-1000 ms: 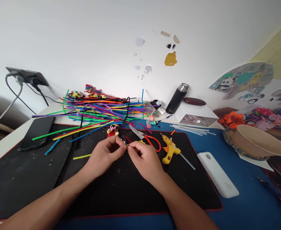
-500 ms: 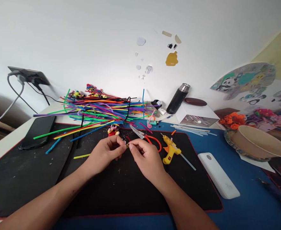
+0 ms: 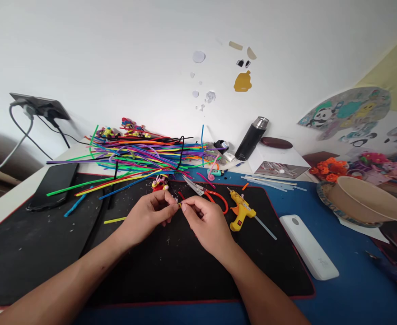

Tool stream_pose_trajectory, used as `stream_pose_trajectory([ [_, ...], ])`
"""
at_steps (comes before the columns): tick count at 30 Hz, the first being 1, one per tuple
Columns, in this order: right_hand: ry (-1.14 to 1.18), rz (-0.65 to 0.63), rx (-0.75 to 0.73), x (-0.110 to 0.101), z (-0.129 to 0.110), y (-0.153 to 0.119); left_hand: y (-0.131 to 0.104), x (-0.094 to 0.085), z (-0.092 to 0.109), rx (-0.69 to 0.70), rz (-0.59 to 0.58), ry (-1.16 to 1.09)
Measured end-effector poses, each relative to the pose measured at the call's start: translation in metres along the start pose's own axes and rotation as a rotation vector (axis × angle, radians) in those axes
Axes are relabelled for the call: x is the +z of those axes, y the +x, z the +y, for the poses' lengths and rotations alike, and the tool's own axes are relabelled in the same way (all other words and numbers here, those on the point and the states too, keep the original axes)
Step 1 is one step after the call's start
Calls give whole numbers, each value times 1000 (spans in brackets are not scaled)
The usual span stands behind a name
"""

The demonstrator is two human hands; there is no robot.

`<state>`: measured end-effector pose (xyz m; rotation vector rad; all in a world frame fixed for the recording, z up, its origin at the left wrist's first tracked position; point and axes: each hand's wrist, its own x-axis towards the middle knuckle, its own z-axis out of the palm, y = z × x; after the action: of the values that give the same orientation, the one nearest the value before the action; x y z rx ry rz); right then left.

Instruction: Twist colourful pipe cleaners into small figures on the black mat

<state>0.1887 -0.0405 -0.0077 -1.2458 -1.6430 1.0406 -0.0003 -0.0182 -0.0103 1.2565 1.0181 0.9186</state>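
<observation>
Over the middle of the black mat (image 3: 191, 271), my left hand (image 3: 154, 211) pinches a small yellow and dark piece (image 3: 179, 205) between thumb and forefinger. My right hand (image 3: 205, 221) is closed in a pinch at the right end of that piece; the fingertips hide most of it, so its kind cannot be made out. Just behind my left hand sits a small red, yellow and pink pipe-cleaner figure (image 3: 160, 182). Scissors (image 3: 212, 195) with red handles lie behind my right hand. A yellow glue gun (image 3: 241, 211) with a clear stick lies to its right.
A heap of coloured pipe cleaners (image 3: 144, 153) spreads along the back. A phone (image 3: 54, 186) lies at left. To the right are a white power bank (image 3: 308, 248), glue sticks (image 3: 269, 182), a black thermos (image 3: 251, 140) and a beige bowl (image 3: 371, 198).
Both hands stay almost where they were, still pinching the small piece. The fingertips have shifted very slightly; the camera view has tilted a little.
</observation>
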Motion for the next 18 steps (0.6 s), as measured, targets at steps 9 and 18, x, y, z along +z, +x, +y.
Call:
stream_pose_trajectory([
  [9,291,-114,122,-6,-5,3,2,-1,1,-162,-111,-230],
  [18,530,-187,223,-4,-5,4,-1,1,2,-143,-109,-240],
])
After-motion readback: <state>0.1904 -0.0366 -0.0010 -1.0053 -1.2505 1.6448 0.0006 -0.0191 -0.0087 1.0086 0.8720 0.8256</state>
